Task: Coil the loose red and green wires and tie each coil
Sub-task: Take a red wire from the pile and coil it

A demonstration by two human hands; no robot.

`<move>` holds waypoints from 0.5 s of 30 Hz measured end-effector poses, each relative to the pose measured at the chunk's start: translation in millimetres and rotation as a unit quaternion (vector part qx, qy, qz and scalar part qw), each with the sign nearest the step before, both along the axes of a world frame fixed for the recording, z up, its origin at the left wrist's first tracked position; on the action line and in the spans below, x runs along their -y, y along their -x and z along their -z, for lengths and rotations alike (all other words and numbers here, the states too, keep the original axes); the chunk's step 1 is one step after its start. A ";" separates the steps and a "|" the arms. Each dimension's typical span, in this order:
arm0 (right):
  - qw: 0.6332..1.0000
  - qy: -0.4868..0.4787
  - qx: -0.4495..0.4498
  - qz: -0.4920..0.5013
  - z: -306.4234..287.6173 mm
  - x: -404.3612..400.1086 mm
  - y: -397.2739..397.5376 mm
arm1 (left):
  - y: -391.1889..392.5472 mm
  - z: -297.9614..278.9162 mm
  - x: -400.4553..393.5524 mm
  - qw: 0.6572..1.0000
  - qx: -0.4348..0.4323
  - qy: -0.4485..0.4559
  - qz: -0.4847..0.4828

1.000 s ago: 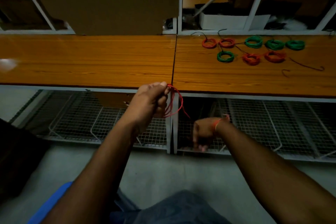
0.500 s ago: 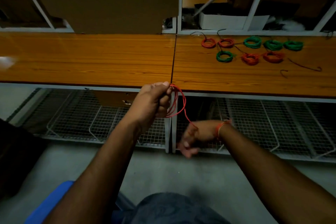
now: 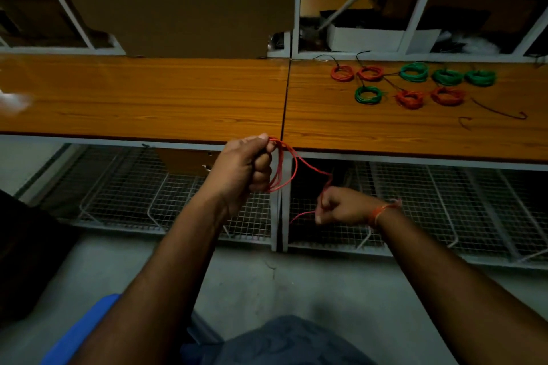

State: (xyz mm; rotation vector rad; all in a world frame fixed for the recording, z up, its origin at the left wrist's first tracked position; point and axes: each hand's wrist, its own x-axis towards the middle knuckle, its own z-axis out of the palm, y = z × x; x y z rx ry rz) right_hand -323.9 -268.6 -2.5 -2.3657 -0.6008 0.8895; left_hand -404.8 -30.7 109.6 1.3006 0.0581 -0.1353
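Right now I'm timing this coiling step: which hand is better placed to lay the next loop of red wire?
Probably the right hand: it pinches the free run of the red wire and can swing it up, while the left hand is busy gripping the formed loops.

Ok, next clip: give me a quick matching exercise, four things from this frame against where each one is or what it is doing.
Things:
1. left hand
2. right hand
3. lone green coil
4. loose dark wire

States:
a. lies uncoiled on the bench, right of the coils
b. grips the red wire loops at the bench edge
c. pinches the trailing red strand, lower down
d. sits in the nearer row, left of two red coils

Pairs: 1-b, 2-c, 3-d, 4-a
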 end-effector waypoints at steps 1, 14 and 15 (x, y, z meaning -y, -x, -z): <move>0.999 -0.047 -0.009 0.002 -7.5 -5.3 5.7 | 0.2 0.9 0.5 1.000 -0.003 -0.004 0.002; 0.907 -0.411 -0.075 0.048 -64.0 -16.1 28.5 | 4.6 14.2 -0.6 0.995 -0.031 -0.079 0.052; 0.917 -0.393 -0.047 0.052 -65.8 -15.1 27.9 | 4.5 15.0 -1.3 0.995 -0.037 -0.066 0.061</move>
